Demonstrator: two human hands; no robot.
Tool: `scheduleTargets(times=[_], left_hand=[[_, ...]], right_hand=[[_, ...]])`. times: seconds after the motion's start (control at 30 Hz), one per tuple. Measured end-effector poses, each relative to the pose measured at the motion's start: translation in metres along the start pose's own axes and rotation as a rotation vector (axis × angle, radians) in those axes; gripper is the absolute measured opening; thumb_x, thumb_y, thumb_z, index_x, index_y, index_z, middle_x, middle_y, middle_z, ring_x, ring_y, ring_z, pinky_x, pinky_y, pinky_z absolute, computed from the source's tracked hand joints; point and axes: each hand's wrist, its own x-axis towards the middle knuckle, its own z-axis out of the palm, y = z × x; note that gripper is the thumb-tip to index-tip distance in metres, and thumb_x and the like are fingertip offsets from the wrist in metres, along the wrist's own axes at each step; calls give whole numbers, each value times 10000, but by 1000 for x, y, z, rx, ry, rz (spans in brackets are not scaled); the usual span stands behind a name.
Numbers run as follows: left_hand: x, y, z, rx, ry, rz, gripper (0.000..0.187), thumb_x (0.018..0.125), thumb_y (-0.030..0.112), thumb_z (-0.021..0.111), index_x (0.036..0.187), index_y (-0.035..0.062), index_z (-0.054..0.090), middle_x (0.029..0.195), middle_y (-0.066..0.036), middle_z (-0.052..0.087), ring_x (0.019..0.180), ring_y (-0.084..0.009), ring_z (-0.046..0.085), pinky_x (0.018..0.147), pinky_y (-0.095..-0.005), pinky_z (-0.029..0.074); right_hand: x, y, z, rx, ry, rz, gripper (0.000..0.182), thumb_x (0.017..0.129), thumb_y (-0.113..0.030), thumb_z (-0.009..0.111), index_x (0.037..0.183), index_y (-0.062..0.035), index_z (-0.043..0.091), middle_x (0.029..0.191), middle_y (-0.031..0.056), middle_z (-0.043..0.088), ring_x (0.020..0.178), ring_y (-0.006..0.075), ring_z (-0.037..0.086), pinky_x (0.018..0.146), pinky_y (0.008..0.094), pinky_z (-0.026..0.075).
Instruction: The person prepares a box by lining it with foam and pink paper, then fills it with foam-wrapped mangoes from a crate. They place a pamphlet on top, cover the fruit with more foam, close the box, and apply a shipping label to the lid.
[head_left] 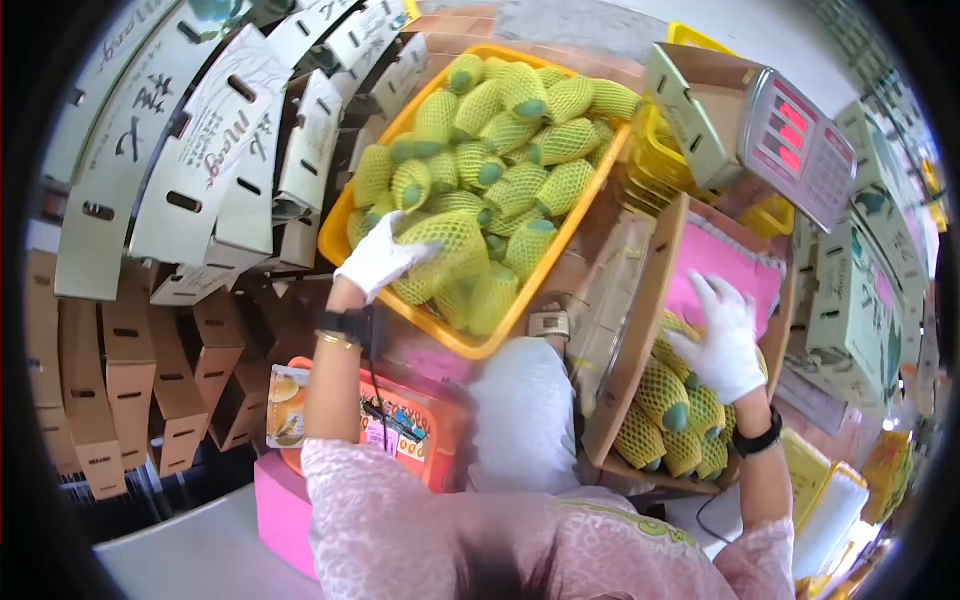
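My gloved left hand is over the near left part of a yellow crate. Its thumb and fingers are closed around the end of a mango in a yellow-green foam net. Many more netted mangoes fill the crate. On the right, my gloved right hand has its fingers spread above a cardboard box. Netted mangoes lie in the box's near half, partly hidden by that hand. A pink sheet lines the far half.
A scale with red digits stands beyond the box, near a yellow basket. Printed cartons and brown boxes are stacked on the left. An orange-red tray with labels sits near my left forearm. More cartons stand at right.
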Motion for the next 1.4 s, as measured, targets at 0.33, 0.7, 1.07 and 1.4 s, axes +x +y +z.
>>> scheduleTargets(times=[0.33, 0.7, 1.07, 1.4], left_hand=[[-36, 100, 121, -187, -976, 250, 755, 842, 373, 593, 1369, -34, 237, 1255, -180, 459, 1130, -237, 467, 969, -305, 361], [110, 23, 68, 964, 605, -227, 721, 689, 310, 735, 1321, 251, 393, 1356, -155, 310, 1177, -368, 394, 923, -436, 426], [119, -21, 35, 466, 912, -104, 537, 676, 184, 738, 1177, 124, 555, 1058, -168, 619, 900, -308, 610, 802, -374, 467], [18, -25, -63, -678, 627, 205, 463, 804, 118, 630, 1232, 68, 459, 1175, -159, 537, 1048, -275, 543, 827, -417, 474]], right_hand=[[-15, -22, -24, 464, 16, -483, 644, 628, -146, 683, 1233, -259, 493, 976, 99, 570, 838, 280, 599, 661, 373, 509], [-6, 168, 13, -306, -298, 274, 502, 712, -493, 568, 1151, -248, 582, 970, 132, 630, 1086, 296, 509, 1079, 544, 85], [-12, 182, 24, -112, -281, 291, 614, 773, -564, 548, 1247, -179, 484, 1214, 176, 501, 1235, 330, 373, 1041, 612, 98], [-65, 174, -25, 450, 444, 573, 323, 835, -190, 610, 1116, -35, 575, 1067, 109, 603, 979, 186, 577, 868, 299, 447]])
